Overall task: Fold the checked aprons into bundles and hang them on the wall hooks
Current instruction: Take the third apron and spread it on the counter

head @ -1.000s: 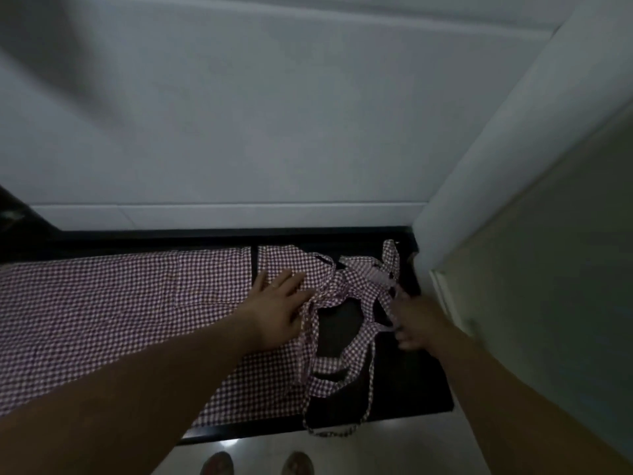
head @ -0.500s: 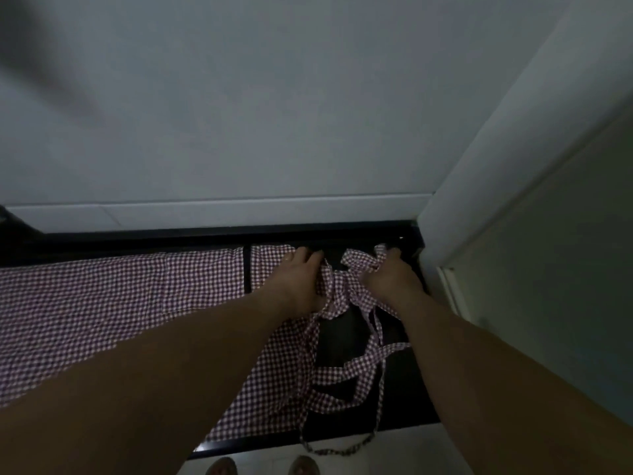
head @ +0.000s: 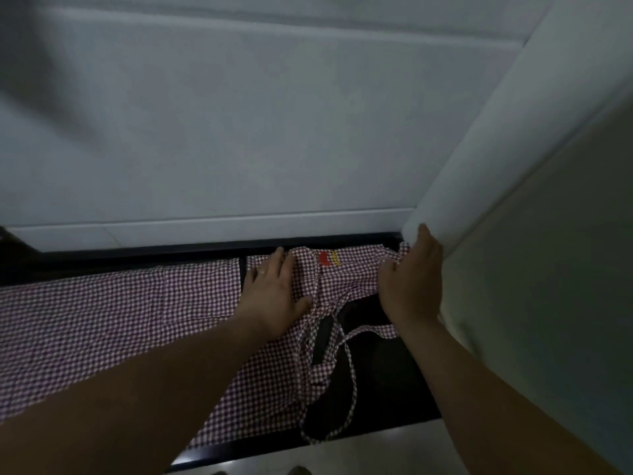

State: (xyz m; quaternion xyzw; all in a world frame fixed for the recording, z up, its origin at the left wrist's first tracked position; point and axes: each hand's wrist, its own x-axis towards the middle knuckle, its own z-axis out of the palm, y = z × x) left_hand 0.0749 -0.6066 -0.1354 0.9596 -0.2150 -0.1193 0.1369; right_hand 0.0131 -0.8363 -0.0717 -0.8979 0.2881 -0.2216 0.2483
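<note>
A red-and-white checked apron (head: 120, 320) lies spread along a black counter (head: 387, 382). Its bib end (head: 349, 272), with a small red and yellow mark, is stretched flat near the right wall. My left hand (head: 274, 293) rests palm down on the bib's left side, fingers apart. My right hand (head: 411, 282) presses on the bib's right edge, its fingers curled at the cloth; whether it grips the cloth is hidden. The apron's thin straps (head: 342, 371) trail loose over the dark counter toward the front edge. No wall hooks are in view.
A white wall (head: 239, 132) runs behind the counter, with a pale ledge at its foot. A white pillar and a pale panel (head: 548, 269) close in on the right. Light floor and shoe tips (head: 298, 470) show below the counter's front edge.
Both hands moved from the tangled straps up to the bib. The bunched bib end has been pulled apart and now lies spread flat between them, showing the red and yellow mark.
</note>
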